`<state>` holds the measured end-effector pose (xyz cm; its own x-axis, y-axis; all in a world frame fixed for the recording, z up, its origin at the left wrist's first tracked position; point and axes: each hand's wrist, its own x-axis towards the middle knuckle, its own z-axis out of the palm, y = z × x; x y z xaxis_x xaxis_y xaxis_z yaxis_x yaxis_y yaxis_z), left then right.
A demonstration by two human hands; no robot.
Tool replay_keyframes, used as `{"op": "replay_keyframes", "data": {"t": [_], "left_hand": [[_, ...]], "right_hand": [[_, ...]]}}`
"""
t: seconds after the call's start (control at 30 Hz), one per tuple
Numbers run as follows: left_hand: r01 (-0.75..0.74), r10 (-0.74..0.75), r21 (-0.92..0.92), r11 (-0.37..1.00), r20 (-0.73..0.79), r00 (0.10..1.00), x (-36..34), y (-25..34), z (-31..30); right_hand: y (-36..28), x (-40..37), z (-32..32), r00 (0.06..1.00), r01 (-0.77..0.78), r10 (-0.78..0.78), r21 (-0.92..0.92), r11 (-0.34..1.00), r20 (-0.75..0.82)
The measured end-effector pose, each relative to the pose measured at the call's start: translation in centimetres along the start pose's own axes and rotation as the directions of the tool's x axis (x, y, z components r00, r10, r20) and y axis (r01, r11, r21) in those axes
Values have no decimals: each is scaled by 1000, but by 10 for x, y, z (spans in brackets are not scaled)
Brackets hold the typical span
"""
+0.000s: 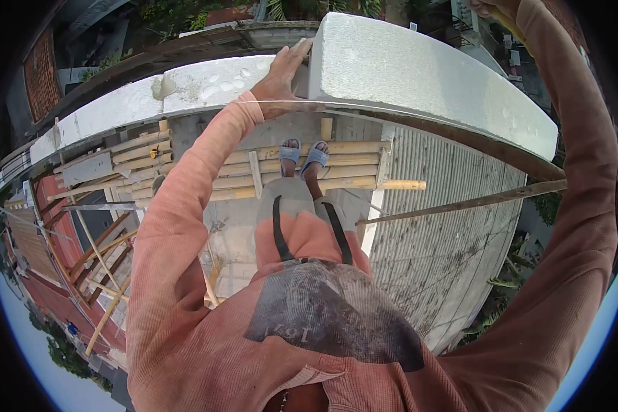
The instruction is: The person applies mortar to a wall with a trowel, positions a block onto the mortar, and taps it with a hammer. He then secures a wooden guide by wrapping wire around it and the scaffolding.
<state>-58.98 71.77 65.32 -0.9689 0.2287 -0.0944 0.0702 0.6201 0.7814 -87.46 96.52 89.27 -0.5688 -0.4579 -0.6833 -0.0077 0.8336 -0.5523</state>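
Observation:
A large white block [426, 82] lies on top of the wall, right of centre. My left hand [285, 79] rests against its left end, fingers spread and pointing up, over a gap beside the lower white blocks [213, 81]. A thin pale string [378, 108] runs past my left wrist and along the near edge of the large block. At the top right edge, my right hand [494, 8] is raised beyond the block, with its fingers bent around something yellowish, mostly cut off by the frame.
My sandalled feet stand on bamboo poles [360, 168] high above the ground. Corrugated roofing [446, 226] lies below at right, crossed by a slanted wooden beam [467, 200]. More bamboo framing [103, 275] shows at left. Trees and roofs lie beyond the wall.

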Motion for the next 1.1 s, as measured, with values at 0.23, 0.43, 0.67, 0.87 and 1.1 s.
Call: {"op": "replay_keyframes", "data": {"t": [0.23,0.43,0.67,0.87,1.1], "left_hand": [[-173,176,41,984,-63,982,-3,-12,7],[-138,140,48,989,-44,989,-5,-11,7],[-113,113,-4,994,-25,993,-5,-14,7],[-147,148,35,989,-30,989,-1,-14,5],[-166,167,27,986,-49,985,-3,-17,9]], "right_hand": [[-4,65,30,842,-158,86,91,983,532],[-27,54,47,925,31,118,-380,925,361],[-1,51,47,884,450,-34,-832,324,465],[-10,21,49,899,1,197,-450,893,392],[33,-43,52,926,42,-327,-913,-405,187]]}}
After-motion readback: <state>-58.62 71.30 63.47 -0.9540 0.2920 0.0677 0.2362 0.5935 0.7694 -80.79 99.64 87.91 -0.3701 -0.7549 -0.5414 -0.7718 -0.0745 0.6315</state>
